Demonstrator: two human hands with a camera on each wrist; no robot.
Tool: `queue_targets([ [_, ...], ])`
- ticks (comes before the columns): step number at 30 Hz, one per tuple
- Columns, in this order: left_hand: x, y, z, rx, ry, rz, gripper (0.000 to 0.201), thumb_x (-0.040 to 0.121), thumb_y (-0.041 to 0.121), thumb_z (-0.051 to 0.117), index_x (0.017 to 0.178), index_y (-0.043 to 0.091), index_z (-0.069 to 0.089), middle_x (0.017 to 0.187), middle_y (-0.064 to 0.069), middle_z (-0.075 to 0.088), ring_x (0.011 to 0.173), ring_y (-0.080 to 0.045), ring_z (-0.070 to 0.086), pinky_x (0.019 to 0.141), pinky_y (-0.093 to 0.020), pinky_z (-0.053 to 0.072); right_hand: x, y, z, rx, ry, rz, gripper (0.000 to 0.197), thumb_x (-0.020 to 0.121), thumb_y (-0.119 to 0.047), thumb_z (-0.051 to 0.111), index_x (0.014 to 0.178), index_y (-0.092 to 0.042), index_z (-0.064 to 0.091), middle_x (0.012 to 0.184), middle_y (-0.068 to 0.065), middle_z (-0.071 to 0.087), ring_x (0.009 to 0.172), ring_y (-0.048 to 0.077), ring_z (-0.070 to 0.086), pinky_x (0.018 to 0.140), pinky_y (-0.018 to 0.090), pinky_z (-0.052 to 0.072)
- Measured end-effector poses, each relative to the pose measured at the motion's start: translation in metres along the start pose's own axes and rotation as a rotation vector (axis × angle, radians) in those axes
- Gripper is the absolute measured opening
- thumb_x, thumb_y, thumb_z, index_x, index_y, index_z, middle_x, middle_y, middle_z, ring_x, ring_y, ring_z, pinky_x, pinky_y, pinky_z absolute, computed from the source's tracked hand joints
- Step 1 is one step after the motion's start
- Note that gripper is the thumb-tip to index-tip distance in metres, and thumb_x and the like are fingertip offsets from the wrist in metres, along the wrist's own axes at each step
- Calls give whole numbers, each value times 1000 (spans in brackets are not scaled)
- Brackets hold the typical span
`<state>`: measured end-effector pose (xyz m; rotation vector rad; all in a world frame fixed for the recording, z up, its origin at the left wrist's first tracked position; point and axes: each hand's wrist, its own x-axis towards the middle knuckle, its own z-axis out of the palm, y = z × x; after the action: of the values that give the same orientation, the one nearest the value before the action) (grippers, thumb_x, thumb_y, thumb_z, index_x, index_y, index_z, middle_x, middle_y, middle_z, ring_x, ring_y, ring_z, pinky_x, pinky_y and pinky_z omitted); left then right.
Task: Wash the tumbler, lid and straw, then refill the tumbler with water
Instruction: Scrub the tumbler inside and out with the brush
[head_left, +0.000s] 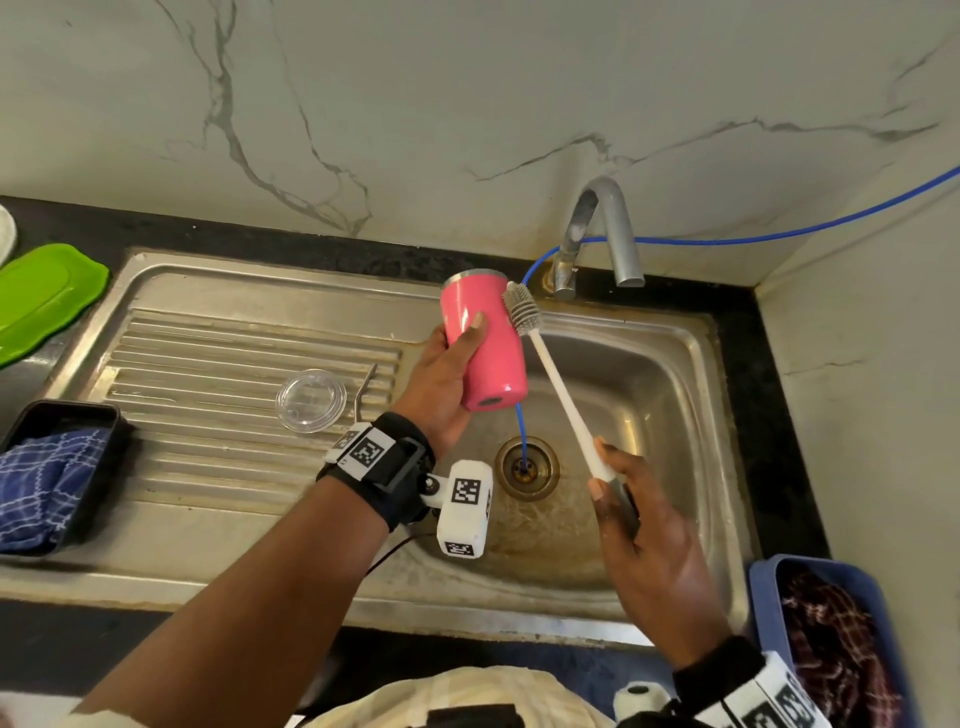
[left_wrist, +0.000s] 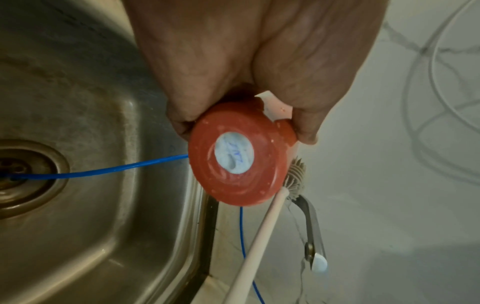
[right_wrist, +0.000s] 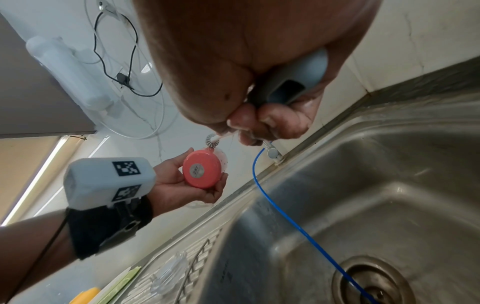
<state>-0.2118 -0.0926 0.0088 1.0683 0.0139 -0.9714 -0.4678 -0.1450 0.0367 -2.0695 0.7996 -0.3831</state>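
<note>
My left hand (head_left: 449, 364) grips the pink tumbler (head_left: 485, 338) over the sink's left side, its open metal rim tilted away and its base (left_wrist: 237, 156) toward me. My right hand (head_left: 639, 525) holds the handle of a long white bottle brush (head_left: 561, 395); the grey bristle head (head_left: 521, 307) lies against the outside of the tumbler near its rim. The clear lid (head_left: 310, 400) lies on the drainboard, and the bent metal straw (head_left: 367, 387) lies just right of it. In the right wrist view the tumbler's base (right_wrist: 201, 171) shows in my left palm.
The steel sink basin (head_left: 660, 415) has a drain (head_left: 527, 467) with a blue hose (head_left: 727, 239) running into it from behind the tap (head_left: 602, 234). A green tray (head_left: 44, 301) and a black tub with blue cloth (head_left: 47, 478) sit at left; a blue tub (head_left: 831, 649) at right.
</note>
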Motion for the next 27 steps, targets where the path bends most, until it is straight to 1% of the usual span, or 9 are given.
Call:
queue_targets([
  [4,-6,-13,5,-19,-84,-53,54,101,28,66,150,16,46,141,-14,65,130,-35,63,105,-60,53,14,-1,-2,-25,58,-3,33,106,-25,55,138,-32,56,69,7,53,45,5,43,43,14,34],
  [6,-6,-11,6,-47,-86,-45,60,96,31,70,149,14,47,139,-15,67,128,-35,65,101,-58,55,12,-2,-2,-23,50,6,32,106,-25,54,138,-33,55,64,3,51,44,4,43,43,14,33],
  [10,-4,0,5,42,-18,12,72,84,38,76,147,15,49,136,-15,68,124,-35,67,90,-50,61,-7,-2,1,-22,-5,14,36,106,-22,56,136,-41,51,63,-16,53,45,4,43,44,13,32],
  [13,-7,-5,2,88,-16,15,73,83,32,79,147,17,47,138,-15,65,125,-36,65,86,-46,62,-9,-3,1,-21,-2,25,35,106,-22,56,137,-39,52,65,-14,55,46,5,45,45,13,33],
  [17,-10,-11,8,78,-75,-4,63,92,24,77,147,17,48,140,-13,64,127,-33,64,88,-45,63,4,-5,-1,-28,25,16,33,106,-25,54,137,-35,54,63,-15,55,44,5,46,44,12,33],
  [20,-6,-4,9,22,-10,4,66,91,25,77,148,16,45,140,-13,64,125,-33,65,82,-45,63,3,-5,0,-29,34,0,33,106,-22,56,136,-36,54,64,-20,57,45,3,48,46,10,34],
  [23,-1,5,4,-17,61,23,67,94,21,74,150,17,39,140,-13,61,120,-31,67,76,-44,64,-6,-4,3,-22,12,-5,31,106,-17,56,135,-30,56,68,-29,58,49,1,52,49,8,36],
  [25,-3,3,4,-1,42,29,68,93,23,78,149,16,40,141,-14,61,120,-31,67,77,-45,63,-7,-5,3,-14,12,5,31,106,-18,56,134,-31,55,67,-28,58,48,3,50,48,8,34],
  [27,-6,-3,6,13,-18,9,70,88,27,79,147,16,44,141,-14,62,123,-33,66,81,-48,63,-2,-6,2,-5,28,9,32,106,-22,55,134,-37,53,65,-22,57,47,4,48,47,9,33],
])
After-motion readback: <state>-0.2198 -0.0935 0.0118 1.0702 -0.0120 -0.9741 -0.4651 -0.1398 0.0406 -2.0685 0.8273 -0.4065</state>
